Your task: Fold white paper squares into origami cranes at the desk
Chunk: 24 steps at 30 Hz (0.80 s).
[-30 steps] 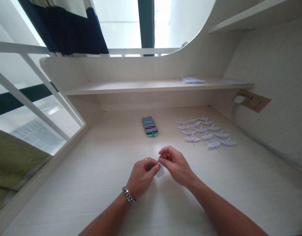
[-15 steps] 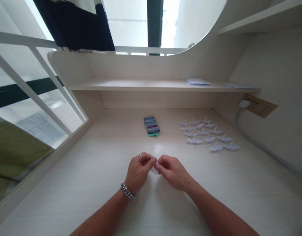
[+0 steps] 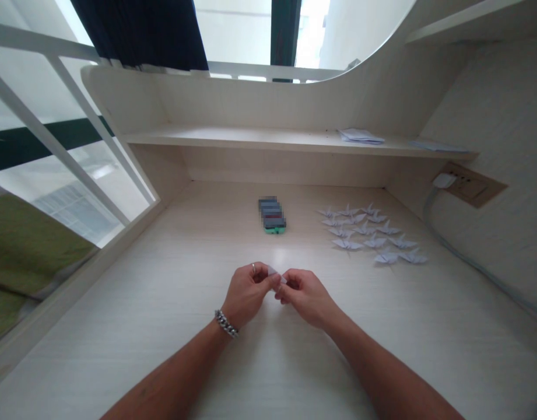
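My left hand [image 3: 249, 291], with a ring and a metal bracelet, and my right hand [image 3: 306, 296] meet just above the pale wooden desk [image 3: 163, 303]. Both pinch a small folded piece of white paper [image 3: 276, 273] between their fingertips, and only a sliver of it shows. Several finished white paper cranes [image 3: 373, 233] lie in rows to the right, further back. A small stack with a green base [image 3: 273, 214], blurred out, lies beyond my hands.
A shelf [image 3: 251, 140] runs along the back wall with loose paper sheets [image 3: 361, 136] on its right part. A wall socket with a plug and a white cable [image 3: 464, 185] is on the right. White railing bars [image 3: 53, 140] border the desk on the left.
My hands have closed in on each other over the paper, so less of it shows than a second ago. The view has shifted slightly.
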Motion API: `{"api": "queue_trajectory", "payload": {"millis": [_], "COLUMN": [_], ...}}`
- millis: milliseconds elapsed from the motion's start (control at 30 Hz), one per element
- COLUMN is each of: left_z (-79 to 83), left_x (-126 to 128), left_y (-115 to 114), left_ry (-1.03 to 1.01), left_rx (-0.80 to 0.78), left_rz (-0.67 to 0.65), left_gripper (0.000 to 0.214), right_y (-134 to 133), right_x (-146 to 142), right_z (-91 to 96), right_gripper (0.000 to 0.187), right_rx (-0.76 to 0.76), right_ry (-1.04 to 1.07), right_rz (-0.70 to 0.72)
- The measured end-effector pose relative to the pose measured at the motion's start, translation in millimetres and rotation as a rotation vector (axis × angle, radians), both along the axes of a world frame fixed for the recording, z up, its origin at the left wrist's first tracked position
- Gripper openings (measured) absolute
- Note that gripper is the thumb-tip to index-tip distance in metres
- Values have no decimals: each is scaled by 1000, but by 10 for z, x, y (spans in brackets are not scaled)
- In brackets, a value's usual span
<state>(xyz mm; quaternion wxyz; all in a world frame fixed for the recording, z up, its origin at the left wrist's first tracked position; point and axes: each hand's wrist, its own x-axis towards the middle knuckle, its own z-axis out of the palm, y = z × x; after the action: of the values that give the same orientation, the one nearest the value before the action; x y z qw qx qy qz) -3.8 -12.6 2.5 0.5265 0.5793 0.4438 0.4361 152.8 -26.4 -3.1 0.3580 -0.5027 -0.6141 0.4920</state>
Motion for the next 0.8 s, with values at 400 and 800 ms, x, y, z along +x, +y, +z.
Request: {"api": "queue_trajectory", "payload": {"millis": [400, 800], "left_z": [8, 17], "left_x": [-1, 6], "left_y": [41, 5], "left_ry": [-42, -395], "left_rx": [-14, -107], "left_rz": [124, 12], "left_gripper": [36, 35], "right_y": [42, 17], "right_x": [24, 24], "right_z": [-26, 7], "right_gripper": [25, 24], "right_rx": [57, 145], "right_ry": [184, 325], "right_rz": [-38, -175]}}
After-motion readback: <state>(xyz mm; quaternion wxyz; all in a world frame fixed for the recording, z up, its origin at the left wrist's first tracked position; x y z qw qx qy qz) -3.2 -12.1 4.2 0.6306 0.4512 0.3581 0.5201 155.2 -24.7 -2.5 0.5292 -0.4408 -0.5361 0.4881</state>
